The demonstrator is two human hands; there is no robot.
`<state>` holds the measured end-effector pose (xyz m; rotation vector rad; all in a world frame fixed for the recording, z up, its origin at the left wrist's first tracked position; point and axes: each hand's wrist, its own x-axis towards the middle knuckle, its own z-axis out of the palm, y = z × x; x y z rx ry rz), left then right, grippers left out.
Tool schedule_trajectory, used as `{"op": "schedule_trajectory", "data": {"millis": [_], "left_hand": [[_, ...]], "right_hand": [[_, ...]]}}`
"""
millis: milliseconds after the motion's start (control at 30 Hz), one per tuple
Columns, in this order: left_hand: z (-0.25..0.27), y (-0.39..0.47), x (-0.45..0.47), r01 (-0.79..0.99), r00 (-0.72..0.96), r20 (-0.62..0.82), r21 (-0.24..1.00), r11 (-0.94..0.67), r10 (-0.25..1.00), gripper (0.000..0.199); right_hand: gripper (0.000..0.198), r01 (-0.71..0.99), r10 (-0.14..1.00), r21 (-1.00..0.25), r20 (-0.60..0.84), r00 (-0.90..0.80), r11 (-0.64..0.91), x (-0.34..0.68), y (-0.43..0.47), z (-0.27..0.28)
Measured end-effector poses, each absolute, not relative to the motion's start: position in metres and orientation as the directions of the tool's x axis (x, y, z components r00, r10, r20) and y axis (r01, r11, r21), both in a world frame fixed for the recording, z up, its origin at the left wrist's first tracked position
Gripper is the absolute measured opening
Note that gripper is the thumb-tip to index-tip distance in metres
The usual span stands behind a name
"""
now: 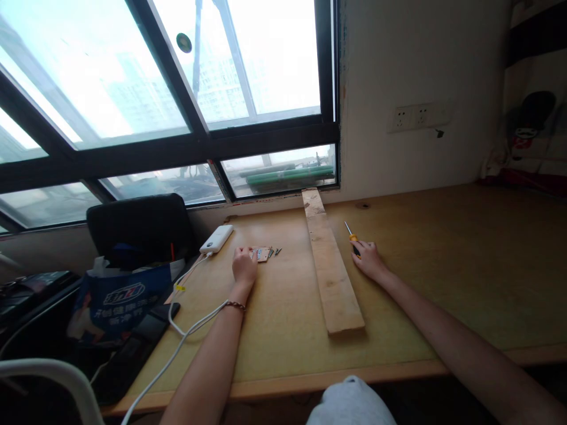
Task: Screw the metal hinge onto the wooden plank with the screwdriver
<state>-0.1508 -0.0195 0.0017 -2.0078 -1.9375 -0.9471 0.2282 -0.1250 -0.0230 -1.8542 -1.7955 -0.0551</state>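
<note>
R hand [368, 260]: fingers wrapped round handle of yellow-black screwdriver [353, 238], shaft pointing twd wall [372, 171]. L hand [244, 265]: fingers curled over small card [263, 254], partly hiding it; cannot tell if gripped. Screws [274, 252]: loose on desk [274, 342], just R of card. Obstruction: wooden board [333, 271] lies lengthwise btwn hands, far end nr window [266, 139]. White power bank [217, 239]: beyond L hand, slightly L; its cable [206, 319] loops nr L wrist, then over desk edge. Blue bag [121, 304]: L of desk, nr black chair [137, 221].
</note>
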Motion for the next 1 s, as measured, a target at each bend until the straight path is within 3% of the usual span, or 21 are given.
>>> {"op": "schedule_trajectory", "data": {"millis": [133,233,300,433,600,767,867,1000], "left_hand": [[0.018,-0.037,-0.122,0.911,0.061,0.687,0.259,-0.322,0.724,0.028],[0.027,-0.062,-0.086,0.816,0.101,0.713,0.340,-0.468,0.694,0.024],[0.030,-0.084,-0.061,0.707,0.119,0.700,0.438,-0.555,0.704,0.022],[0.034,-0.130,-0.021,0.427,0.265,0.595,0.633,-0.646,0.759,0.020],[0.031,-0.155,-0.010,0.232,0.281,0.477,0.808,-0.541,0.833,0.023],[0.030,-0.157,-0.013,0.163,0.232,0.438,0.863,-0.478,0.869,0.025],[0.034,-0.156,-0.012,0.152,0.194,0.402,0.889,-0.433,0.895,0.027],[0.037,-0.140,-0.018,0.238,0.083,0.361,0.898,-0.371,0.929,0.034]], "right_hand": [[0.034,0.870,0.882,-0.493,0.417,0.217,0.019,0.225,-0.121,-0.021],[0.034,0.770,0.763,-0.637,0.516,0.388,0.039,0.218,-0.126,-0.011],[0.034,0.764,0.662,-0.627,0.638,0.392,0.152,0.208,-0.136,0.002],[0.035,0.794,0.615,-0.436,0.782,0.102,0.423,0.176,-0.168,0.030],[0.043,0.691,0.550,-0.205,0.769,-0.324,0.693,0.140,-0.196,0.039],[0.065,0.615,0.600,-0.294,0.705,-0.377,0.732,0.137,-0.200,0.037],[0.080,0.629,0.628,-0.279,0.643,-0.438,0.725,0.143,-0.199,0.038],[0.079,0.666,0.635,-0.251,0.645,-0.425,0.702,0.149,-0.197,0.039]]}}
